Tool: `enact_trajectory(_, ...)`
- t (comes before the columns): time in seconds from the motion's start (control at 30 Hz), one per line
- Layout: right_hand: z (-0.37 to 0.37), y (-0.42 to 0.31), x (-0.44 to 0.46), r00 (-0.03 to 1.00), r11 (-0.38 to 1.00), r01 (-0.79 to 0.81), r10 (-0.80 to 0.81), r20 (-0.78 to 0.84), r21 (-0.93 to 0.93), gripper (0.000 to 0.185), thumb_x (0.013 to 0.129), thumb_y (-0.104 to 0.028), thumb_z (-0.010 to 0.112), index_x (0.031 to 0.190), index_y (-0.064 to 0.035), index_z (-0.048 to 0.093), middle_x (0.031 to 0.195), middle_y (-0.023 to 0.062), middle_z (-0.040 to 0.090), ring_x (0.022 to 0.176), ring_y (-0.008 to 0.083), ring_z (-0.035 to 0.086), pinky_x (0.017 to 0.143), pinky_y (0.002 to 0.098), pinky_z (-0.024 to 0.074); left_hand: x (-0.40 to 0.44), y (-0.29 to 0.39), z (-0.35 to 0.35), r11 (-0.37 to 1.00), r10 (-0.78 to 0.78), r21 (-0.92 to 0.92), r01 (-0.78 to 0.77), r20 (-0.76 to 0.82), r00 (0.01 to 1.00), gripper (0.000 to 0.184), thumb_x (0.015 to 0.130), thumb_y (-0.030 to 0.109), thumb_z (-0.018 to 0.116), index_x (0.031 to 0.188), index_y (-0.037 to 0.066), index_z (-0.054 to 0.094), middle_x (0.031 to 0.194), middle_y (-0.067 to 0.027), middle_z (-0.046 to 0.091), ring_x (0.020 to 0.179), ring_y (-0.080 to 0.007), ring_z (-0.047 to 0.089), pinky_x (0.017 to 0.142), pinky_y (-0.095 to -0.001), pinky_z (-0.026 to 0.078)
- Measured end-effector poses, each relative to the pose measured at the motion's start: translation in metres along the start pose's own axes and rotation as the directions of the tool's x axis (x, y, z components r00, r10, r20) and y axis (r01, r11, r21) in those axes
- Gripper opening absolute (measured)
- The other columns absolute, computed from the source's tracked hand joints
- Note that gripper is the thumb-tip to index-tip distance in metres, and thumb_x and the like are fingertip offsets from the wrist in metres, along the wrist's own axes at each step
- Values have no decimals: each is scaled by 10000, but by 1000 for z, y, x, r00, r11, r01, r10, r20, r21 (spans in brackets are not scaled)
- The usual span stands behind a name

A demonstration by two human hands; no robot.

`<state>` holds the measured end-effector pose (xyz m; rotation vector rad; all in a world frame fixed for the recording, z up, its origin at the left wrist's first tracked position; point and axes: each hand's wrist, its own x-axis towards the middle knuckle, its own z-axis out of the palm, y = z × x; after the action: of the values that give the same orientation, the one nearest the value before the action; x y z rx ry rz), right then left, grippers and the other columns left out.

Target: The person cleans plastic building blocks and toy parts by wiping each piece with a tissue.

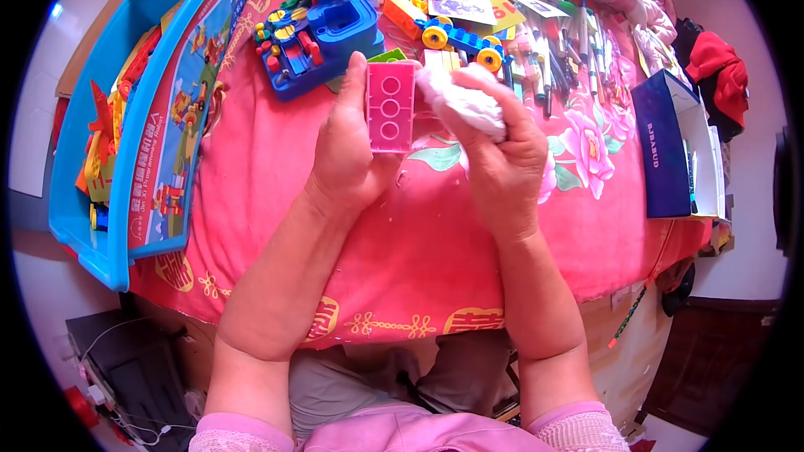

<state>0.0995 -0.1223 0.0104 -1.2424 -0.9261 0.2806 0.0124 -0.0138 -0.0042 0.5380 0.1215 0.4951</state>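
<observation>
In the head view, my left hand (347,146) grips a pink toy building block (391,109), its hollow underside with a row of round tubes turned up toward me. My right hand (505,155) is closed around a crumpled white cloth or tissue (469,106), just right of the block. Whether the cloth touches the block's edge I cannot tell. Behind my left hand, a bit of a green piece (387,56) shows past the block. Beyond it stands a blue toy unit (314,38) with yellow and red parts.
A blue bin (126,226) of toy pieces stands at the left. Toy wheeled bases (461,40), cards (462,8) and many pens (546,75) lie at the back. An open dark blue box (666,151) sits at the right edge of the red cloth-covered surface (427,243).
</observation>
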Motion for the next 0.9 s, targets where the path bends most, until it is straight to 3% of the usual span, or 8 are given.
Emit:
enact_trajectory(0.1, 2, -6, 3, 990, 992, 4, 15, -143, 129, 330, 824, -75, 610, 1132, -2, 517, 960, 74, 596, 839, 127, 587, 688, 227, 492, 1, 2, -11, 998, -51, 23, 51, -17, 999, 506, 914, 488, 314, 1056, 53, 530, 945, -67, 606, 902, -171, 559, 771, -360, 468)
enact_trajectory(0.2, -1, -6, 0, 990, 956, -123, 137, -34, 265, 317, 837, -105, 601, 1124, -6, 513, 926, 74, 601, 801, 126, 593, 646, 228, 500, 0, -3, -6, 989, -130, -65, 130, 0, 991, 481, 914, 478, 332, 1079, 64, 513, 980, -60, 597, 934, -184, 555, 815, -368, 453)
enact_trajectory(0.33, 4, -3, -2, 986, 970, -167, 162, 42, 179, 261, 845, -122, 594, 1068, -10, 517, 888, 64, 598, 707, 90, 575, 555, 203, 476, 0, -16, 7, 997, -6, -78, 2, -58, 998, 417, 919, 425, 370, 1119, 73, 467, 1052, -62, 569, 1000, -199, 540, 905, -359, 404)
enact_trajectory(0.37, 7, 1, -3, 994, 994, -106, 106, -28, 6, 196, 817, -108, 634, 962, -12, 545, 846, 36, 613, 722, 63, 553, 588, 210, 456, 1, -16, 5, 994, -5, -114, -3, -68, 998, 395, 925, 404, 369, 1095, 65, 482, 1039, -71, 573, 993, -197, 541, 909, -349, 402)
enact_trajectory(0.5, 7, -10, -4, 969, 966, -241, 245, 39, -93, 202, 813, -123, 636, 951, -2, 552, 830, 43, 614, 734, 65, 552, 614, 208, 457, 4, -14, -2, 981, -51, -191, 38, -64, 997, 405, 917, 411, 384, 1050, 52, 515, 992, -83, 589, 954, -201, 557, 900, -356, 414)
enact_trajectory(0.7, -1, -7, -3, 890, 912, -381, 317, 328, 153, 200, 818, -107, 613, 976, -1, 552, 820, 56, 620, 661, 65, 567, 533, 191, 452, 2, -2, -6, 955, -132, -274, 114, -48, 990, 439, 914, 437, 371, 996, 41, 542, 938, -93, 600, 893, -226, 572, 861, -360, 437)
enact_trajectory(0.8, -7, -10, 1, 895, 813, -438, 358, 265, 384, 216, 818, -115, 612, 985, 3, 542, 824, 56, 618, 633, 58, 565, 500, 184, 447, 5, -1, 2, 962, -109, -268, 51, -206, 973, 449, 917, 439, 359, 1013, 36, 535, 945, -93, 598, 932, -220, 558, 865, -355, 433)
enact_trajectory(0.9, -2, -5, 2, 942, 933, -333, 324, 87, 134, 216, 813, -108, 618, 994, -19, 539, 810, 58, 617, 637, 67, 569, 499, 193, 447, 2, -4, 7, 973, -108, -220, 73, -153, 982, 442, 920, 433, 360, 1025, 36, 525, 954, -86, 596, 942, -213, 553, 869, -346, 426)
